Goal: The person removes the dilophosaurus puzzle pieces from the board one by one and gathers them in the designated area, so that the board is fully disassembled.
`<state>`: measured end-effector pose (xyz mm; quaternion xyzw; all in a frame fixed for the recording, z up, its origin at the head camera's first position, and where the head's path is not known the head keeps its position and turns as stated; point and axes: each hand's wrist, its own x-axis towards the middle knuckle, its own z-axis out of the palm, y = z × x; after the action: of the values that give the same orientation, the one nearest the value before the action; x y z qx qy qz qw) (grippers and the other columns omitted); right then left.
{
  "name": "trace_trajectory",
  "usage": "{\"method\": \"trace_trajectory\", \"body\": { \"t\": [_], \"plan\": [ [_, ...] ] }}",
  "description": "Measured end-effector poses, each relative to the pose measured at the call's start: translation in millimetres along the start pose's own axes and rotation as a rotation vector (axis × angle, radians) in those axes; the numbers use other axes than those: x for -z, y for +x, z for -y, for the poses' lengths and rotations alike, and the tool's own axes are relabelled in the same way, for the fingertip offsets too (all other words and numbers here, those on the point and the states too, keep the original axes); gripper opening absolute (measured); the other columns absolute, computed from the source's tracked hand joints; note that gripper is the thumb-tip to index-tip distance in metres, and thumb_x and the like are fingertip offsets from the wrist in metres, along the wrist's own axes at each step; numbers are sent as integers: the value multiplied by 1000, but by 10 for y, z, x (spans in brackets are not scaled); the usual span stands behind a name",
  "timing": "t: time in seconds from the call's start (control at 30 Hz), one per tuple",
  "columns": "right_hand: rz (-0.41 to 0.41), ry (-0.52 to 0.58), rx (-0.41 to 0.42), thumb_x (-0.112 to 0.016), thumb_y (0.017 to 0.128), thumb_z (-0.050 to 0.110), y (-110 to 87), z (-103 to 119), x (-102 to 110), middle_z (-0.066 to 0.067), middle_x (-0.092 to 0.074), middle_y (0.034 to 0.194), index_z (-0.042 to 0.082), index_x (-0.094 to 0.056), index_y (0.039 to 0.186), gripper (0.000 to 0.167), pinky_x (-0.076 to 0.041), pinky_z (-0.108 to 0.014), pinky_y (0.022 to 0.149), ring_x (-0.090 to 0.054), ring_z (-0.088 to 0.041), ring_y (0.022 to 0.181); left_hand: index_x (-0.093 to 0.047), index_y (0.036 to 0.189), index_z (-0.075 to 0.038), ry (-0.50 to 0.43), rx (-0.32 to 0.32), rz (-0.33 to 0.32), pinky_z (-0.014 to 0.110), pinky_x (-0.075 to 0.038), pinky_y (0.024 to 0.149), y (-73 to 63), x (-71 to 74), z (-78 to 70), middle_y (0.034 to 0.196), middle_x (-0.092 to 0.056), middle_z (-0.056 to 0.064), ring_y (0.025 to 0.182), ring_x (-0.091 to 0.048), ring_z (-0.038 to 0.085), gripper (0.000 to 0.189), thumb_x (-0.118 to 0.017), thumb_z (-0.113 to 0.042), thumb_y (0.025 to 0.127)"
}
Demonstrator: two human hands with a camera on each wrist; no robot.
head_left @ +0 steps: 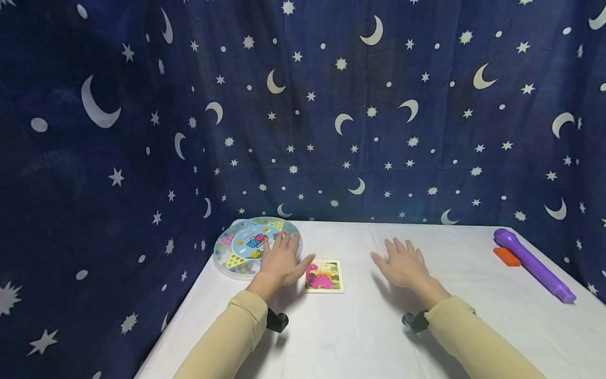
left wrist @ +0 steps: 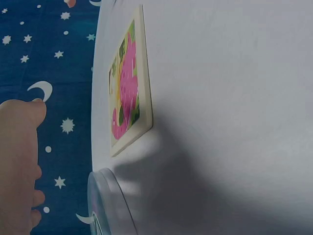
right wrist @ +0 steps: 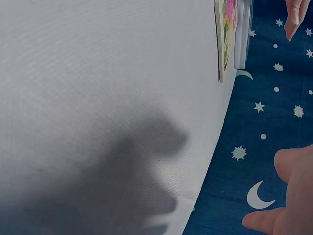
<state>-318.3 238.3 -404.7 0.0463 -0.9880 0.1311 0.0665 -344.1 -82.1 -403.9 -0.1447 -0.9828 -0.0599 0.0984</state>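
My left hand hovers with fingers spread in front of a round clear plastic case, covering part of its right side in the head view. Just right of that hand lies a small square picture puzzle with a pink dinosaur in a pale frame; the left wrist view shows the puzzle flat on the cloth. My right hand is held above the white table, fingers extended, with its shadow below. Neither hand holds anything.
Toward the right edge of the white table lie a purple baton-like stick and a small orange block. A dark blue curtain with moons and stars hangs behind and along the left side.
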Motion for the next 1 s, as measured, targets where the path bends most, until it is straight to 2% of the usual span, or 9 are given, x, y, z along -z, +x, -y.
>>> {"method": "trace_trajectory", "body": {
  "t": [0.3, 0.4, 0.53, 0.67, 0.8, 1.0],
  "plan": [
    [11, 26, 34, -33, 106, 59, 102, 90, -63, -37, -29, 156, -11, -37, 151, 84, -10, -73, 113, -15, -61, 145, -34, 161, -11, -19, -12, 11, 65, -11, 118, -31, -30, 15, 165, -28, 16, 154, -17, 34, 87, -31, -73, 99],
    [21, 37, 56, -35, 106, 57, 146, 160, -91, -35, -32, 156, -11, -40, 150, 80, -12, -71, 114, -18, -60, 145, -36, 160, -10, -19, -39, 5, 62, -15, 119, -79, -65, 23, 164, -30, 17, 154, -19, 36, 85, -36, -70, 100],
    [43, 53, 107, -43, 107, 47, 201, 258, -136, -34, -40, 152, -9, -47, 146, 69, -18, -66, 115, -27, -57, 143, -46, 153, -6, -55, -144, -40, 54, -28, 117, -220, -140, -5, 155, -44, 20, 146, -36, 37, 77, -56, -58, 97],
    [91, 96, 180, -54, 104, 32, 252, 388, -175, -30, -52, 143, -6, -58, 137, 50, -30, -60, 114, -42, -50, 137, -64, 133, -9, -119, -231, -93, 47, -47, 103, -419, -270, -120, 135, -61, 16, 125, -58, 33, 57, -72, -47, 91],
    [138, 171, 202, -64, 99, 20, 301, 598, -240, -20, -64, 131, 1, -68, 126, 34, -38, -56, 110, -53, -42, 131, -72, 122, -15, -147, -266, -119, 48, -53, 92, -560, -396, -302, 129, -64, 15, 113, -64, 32, 41, -72, -44, 92],
    [162, 222, 243, -72, 95, 19, 464, 1007, -453, -7, -73, 112, 11, -77, 113, 21, -47, -51, 103, -65, -31, 116, -70, 129, -19, -127, -257, -152, 51, -48, 98, -639, -504, -422, 132, -63, 15, 121, -60, 32, 43, -63, -46, 97]
  ]
}}
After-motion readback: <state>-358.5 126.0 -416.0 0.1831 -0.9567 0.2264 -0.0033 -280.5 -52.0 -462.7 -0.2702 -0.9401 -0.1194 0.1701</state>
